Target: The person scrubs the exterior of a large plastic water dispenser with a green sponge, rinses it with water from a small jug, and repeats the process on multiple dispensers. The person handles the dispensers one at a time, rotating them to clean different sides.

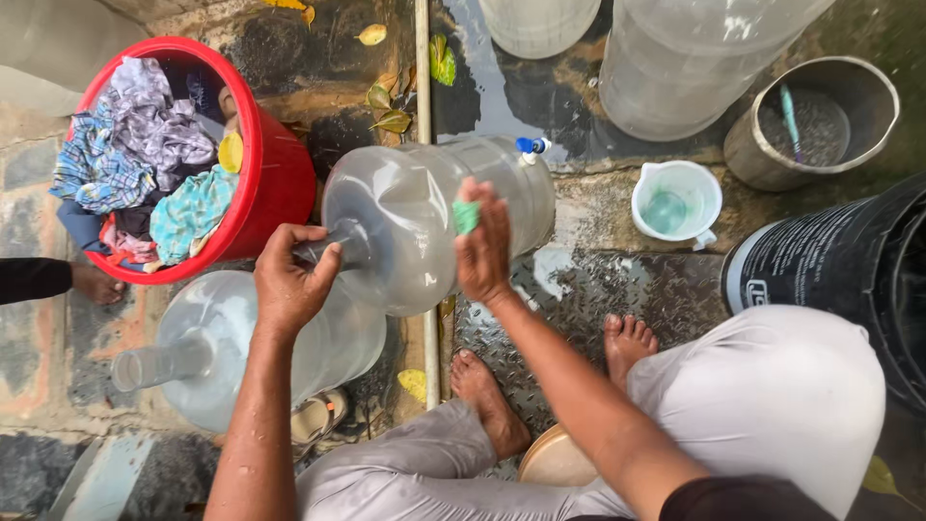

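Left hand (289,280) clamps the wet water-jug (434,222) neck at 9 o'clock; right hand (485,246) presses a green scrubber (466,216); empty-looking, light, slippery.

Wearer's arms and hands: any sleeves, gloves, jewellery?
Both forearms are bare, no gloves, rings, watch or bracelets visible. The left hand and right hand look wet. A dark sleeve edge shows at the right upper arm; the left arm shows no sleeve in frame.

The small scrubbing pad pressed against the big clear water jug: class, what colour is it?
Green; the small scrubbing pad shows best in the head view.
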### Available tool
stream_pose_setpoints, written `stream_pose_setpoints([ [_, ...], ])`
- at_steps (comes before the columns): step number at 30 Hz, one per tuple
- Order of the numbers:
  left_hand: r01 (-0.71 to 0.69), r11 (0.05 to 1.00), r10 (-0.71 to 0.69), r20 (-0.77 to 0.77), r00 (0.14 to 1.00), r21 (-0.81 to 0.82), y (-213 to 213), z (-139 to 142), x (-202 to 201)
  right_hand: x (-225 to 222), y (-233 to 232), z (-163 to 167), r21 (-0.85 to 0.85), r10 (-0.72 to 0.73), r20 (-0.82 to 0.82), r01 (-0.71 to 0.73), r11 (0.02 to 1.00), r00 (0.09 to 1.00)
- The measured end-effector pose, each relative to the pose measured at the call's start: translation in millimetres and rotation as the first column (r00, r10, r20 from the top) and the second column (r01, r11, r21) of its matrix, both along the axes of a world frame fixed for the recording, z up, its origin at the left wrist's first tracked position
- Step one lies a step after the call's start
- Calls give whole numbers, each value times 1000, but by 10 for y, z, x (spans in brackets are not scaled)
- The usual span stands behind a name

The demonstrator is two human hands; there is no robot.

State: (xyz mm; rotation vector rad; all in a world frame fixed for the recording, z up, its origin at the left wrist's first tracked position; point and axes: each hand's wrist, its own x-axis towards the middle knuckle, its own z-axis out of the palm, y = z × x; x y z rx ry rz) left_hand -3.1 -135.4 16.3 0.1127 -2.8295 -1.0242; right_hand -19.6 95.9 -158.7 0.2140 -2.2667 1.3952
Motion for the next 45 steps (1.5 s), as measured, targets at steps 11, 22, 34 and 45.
stream_pose_setpoints([
  [11, 145, 989, -148, -69, 987, -38, 86, 117, -46, -626, 987, -781, -609, 310, 785, 575, 547, 536],
  [22, 173, 978, -183, -81, 980, -120, 225, 261, -44, -1184, 1094, -604, -333, 143, 597, 82, 939, 789],
  [34, 235, 955, -260, -127, 957, -181, 481, 387, -137, -1266, 892, -443, -152, -230, 809, 570, 808, 542],
  [45, 275, 935, -312, -149, 938, -225, 532, 445, -205, -946, 667, -157, -297, 57, 719, 233, 926, 692],
])
